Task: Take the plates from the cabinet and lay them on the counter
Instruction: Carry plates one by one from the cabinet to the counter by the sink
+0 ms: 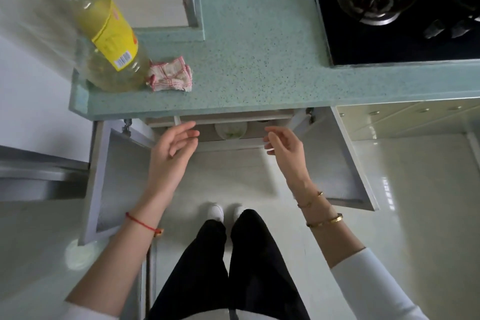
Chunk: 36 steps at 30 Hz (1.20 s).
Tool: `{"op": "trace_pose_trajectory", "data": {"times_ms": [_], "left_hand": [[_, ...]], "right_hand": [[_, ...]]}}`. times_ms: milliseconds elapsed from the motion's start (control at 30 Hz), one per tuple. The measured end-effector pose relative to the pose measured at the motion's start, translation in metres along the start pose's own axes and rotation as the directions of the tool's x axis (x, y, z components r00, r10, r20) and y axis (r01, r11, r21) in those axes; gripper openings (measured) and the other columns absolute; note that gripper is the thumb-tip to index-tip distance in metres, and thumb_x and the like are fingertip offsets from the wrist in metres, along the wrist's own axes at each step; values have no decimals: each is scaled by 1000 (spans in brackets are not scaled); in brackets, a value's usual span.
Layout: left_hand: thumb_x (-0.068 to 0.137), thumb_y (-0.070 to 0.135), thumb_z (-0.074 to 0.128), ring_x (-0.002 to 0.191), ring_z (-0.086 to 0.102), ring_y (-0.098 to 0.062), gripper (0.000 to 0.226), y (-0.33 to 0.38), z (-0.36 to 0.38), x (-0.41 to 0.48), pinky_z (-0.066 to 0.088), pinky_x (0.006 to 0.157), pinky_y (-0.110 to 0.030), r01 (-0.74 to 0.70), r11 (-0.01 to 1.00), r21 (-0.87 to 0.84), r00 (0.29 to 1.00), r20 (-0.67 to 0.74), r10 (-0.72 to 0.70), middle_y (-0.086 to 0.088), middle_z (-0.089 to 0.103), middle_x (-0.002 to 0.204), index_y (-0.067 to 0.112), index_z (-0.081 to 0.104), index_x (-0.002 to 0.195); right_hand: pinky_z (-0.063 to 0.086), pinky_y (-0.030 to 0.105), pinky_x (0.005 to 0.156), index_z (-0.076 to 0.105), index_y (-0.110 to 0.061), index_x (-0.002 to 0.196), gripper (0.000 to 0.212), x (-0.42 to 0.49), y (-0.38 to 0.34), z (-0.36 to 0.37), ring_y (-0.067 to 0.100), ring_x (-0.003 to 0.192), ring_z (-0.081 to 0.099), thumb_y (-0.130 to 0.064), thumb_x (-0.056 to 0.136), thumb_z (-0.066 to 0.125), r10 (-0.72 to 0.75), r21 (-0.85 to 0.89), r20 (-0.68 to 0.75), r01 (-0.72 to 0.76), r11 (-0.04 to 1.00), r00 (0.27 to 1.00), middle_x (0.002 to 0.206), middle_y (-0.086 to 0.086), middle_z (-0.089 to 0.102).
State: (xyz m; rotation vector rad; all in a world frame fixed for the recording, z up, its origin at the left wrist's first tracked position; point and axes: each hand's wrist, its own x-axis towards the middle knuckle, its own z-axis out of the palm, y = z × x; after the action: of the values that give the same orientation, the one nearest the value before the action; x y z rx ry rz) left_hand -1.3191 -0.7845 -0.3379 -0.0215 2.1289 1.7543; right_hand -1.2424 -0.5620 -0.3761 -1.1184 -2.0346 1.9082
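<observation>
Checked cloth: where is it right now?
In the head view the checked cloth lies crumpled on the green counter, left of centre, right beside the big yellow-labelled bottle and above the open left cabinet door.

Bottle point(104, 31) and cloth point(171, 74) on counter point(259, 65) at left; stove point(400, 8) upper right; plate point(230, 130) in cabinet point(233, 138) below counter, between hands

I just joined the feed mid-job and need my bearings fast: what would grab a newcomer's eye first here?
Both hands, the left hand and right hand, reach empty toward the open cabinet under the counter, its two doors swung wide. A pale dish shows just inside, between the hands. On the counter's left end stands a big bottle of yellow liquid beside a crumpled checked cloth; a dark stove sits at the upper right.
</observation>
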Motion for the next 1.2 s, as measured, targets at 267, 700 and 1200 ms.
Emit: {"op": "trace_pose_trajectory", "data": {"times_ms": [267, 700, 1200], "left_hand": [[92, 6, 64, 108, 68, -10, 32, -125, 34, 82, 50, 104, -47, 57, 998, 27, 998, -8, -56, 0, 73, 113, 21, 68, 120], [88, 11, 70, 102, 70, -28, 18, -436, 95, 291, 55, 95, -44, 117, 974, 191, 989, -108, -98, -6, 73, 106, 24, 72, 99], [85, 13, 76, 117, 62, -32, 62, -635, 151, 473, 47, 98, -36, 151, 933, 327, 981, -165, -101, -15, 60, 136, 6, 50, 140]], "right_hand": [[57, 37, 73, 65, -20, 97, 13, 86, 117, 33, 14, 72, 65, -16, 93, 53, 58, -173, 6, -56, 983, 998, 84, -4, 70], [44, 33, 74, 67, -12, 85, 13, 323, 383, 108, 20, 77, 55, -9, 89, 55, -46, -347, -27, 34, 937, 999, 77, 8, 62], [42, 35, 95, 55, 1, 130, 40, 502, 551, 177, 37, 114, 56, -15, 94, 56, -177, -639, 44, 164, 751, 983, 126, 23, 63]]}}
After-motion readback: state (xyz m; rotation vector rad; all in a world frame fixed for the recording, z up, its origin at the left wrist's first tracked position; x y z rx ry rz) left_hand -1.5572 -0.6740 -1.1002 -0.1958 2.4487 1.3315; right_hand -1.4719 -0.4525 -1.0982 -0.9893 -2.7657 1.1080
